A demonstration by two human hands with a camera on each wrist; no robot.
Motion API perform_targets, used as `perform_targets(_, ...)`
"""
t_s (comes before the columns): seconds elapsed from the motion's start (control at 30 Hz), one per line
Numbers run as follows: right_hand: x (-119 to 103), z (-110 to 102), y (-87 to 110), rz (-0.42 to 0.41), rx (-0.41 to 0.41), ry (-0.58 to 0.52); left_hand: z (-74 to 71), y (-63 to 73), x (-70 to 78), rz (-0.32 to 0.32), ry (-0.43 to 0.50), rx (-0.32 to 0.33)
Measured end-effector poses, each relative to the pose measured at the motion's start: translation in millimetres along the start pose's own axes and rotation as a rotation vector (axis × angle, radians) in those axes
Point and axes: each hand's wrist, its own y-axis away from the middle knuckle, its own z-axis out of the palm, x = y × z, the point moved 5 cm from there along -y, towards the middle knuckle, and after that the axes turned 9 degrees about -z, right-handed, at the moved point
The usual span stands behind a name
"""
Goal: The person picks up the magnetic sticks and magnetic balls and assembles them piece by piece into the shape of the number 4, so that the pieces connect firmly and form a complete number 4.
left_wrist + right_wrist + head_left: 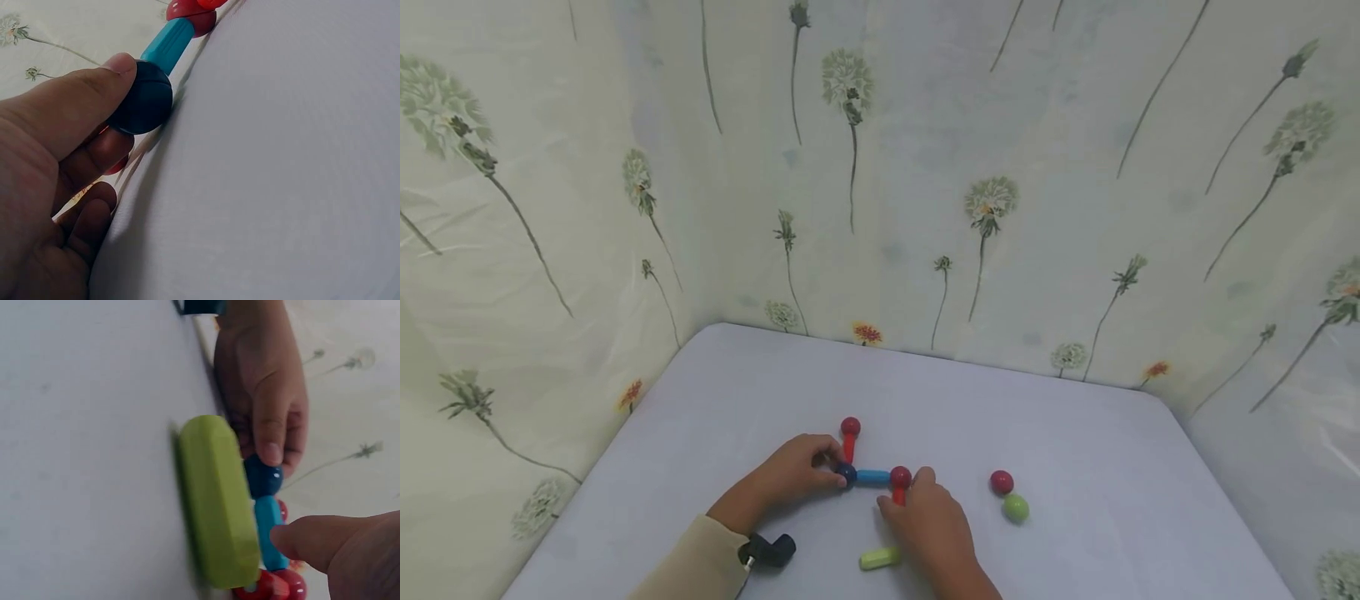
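Note:
Magnetic-looking rods and balls are joined on the table. A light blue rod [873, 477] links a dark blue ball [847, 475] to a red ball [900, 477]. One red rod [848, 448] runs from the dark blue ball towards another red ball [850, 427]; a second red rod [898, 497] extends nearer me from the right-hand ball. My left hand [797, 471] pinches the dark blue ball, its thumb [100, 84] against the side. Around the right-hand red ball and its rod, my right hand [931, 521] is spread; its thumb [312, 540] looks apart from the rod.
A lime green rod [880, 558] lies left of my right wrist. Farther right are a loose red ball [1002, 482] and a green ball [1016, 508]. A black device [771, 550] is at my left wrist. Flower-patterned cloth [910, 167] rises behind the white table [1075, 433].

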Motion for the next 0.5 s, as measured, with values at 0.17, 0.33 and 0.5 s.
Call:
perform_targets(0.17, 2.9, 7.8, 0.4, 0.011, 0.014, 0.001, 0.0, 0.5, 0.0, 0.014, 0.004, 0.010)
perform_targets(0.33, 3.0, 10.8, -0.7, 0.010, -0.002, -0.064, -1.2, 2.0, 1.4, 0.017, 0.008, 0.013)
perform_targets(0.5, 0.9, 9.7, 0.3, 0.020, -0.005, -0.082, -2.9, 1.8, 2.6, 0.019, 0.011, 0.005)
